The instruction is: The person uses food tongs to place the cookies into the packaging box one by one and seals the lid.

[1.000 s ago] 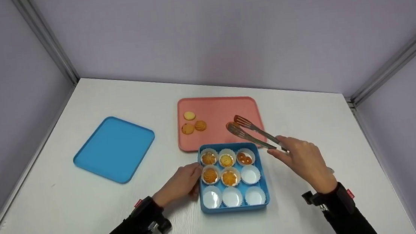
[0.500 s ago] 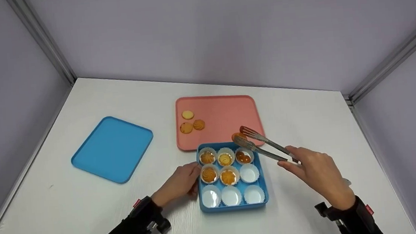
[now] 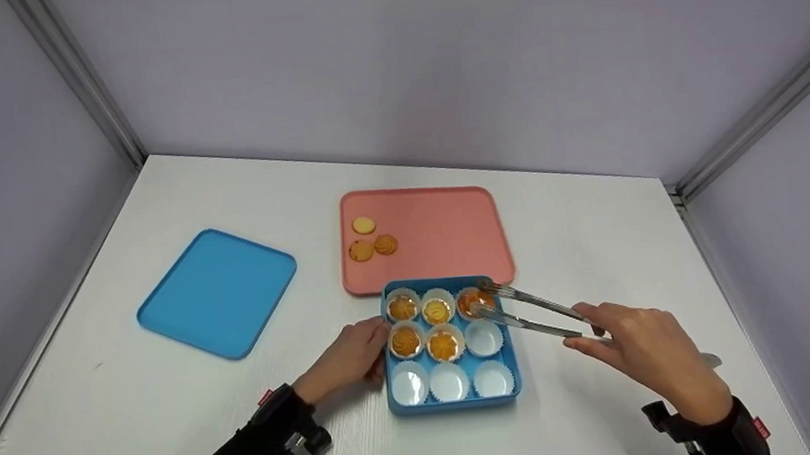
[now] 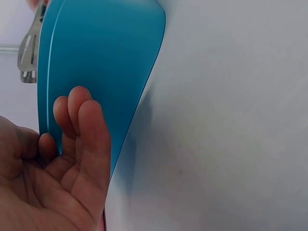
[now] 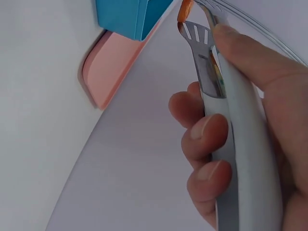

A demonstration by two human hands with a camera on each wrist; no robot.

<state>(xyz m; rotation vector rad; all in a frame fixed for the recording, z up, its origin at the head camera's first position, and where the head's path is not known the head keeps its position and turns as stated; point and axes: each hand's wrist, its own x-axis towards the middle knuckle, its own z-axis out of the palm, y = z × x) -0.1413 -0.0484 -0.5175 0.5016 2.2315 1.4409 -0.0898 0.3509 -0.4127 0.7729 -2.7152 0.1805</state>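
My left hand (image 3: 347, 357) holds the left side of a blue box (image 3: 516, 386), thumb at the rim and fingers against the outer wall (image 4: 103, 57). White paper cups stand in rows in the box; several hold cookies, and the whole front row and the middle row's right cup (image 3: 484, 338) are bare. With my right hand (image 3: 650, 352) I grip metal tongs (image 3: 538, 324) with pale handles (image 5: 250, 139). An orange-brown cookie (image 5: 185, 10) shows between the tong tips. These tips are over the back right cup, which has brown pieces in it, partly hidden by the tongs.
Behind the box lies a pink tray (image 3: 441, 224), with a pale round cookie (image 3: 364, 225), a speckled cookie (image 3: 361, 251) and a swirled cookie (image 3: 386, 244) at its left. A blue tray (image 3: 217, 295) is on the left of the white table. Grey walls enclose the back and sides.
The tongs and right hand have come back toward me and to the right, bringing a brown cookie from the pink tray's front right to over the box. The left hand stays on the box.
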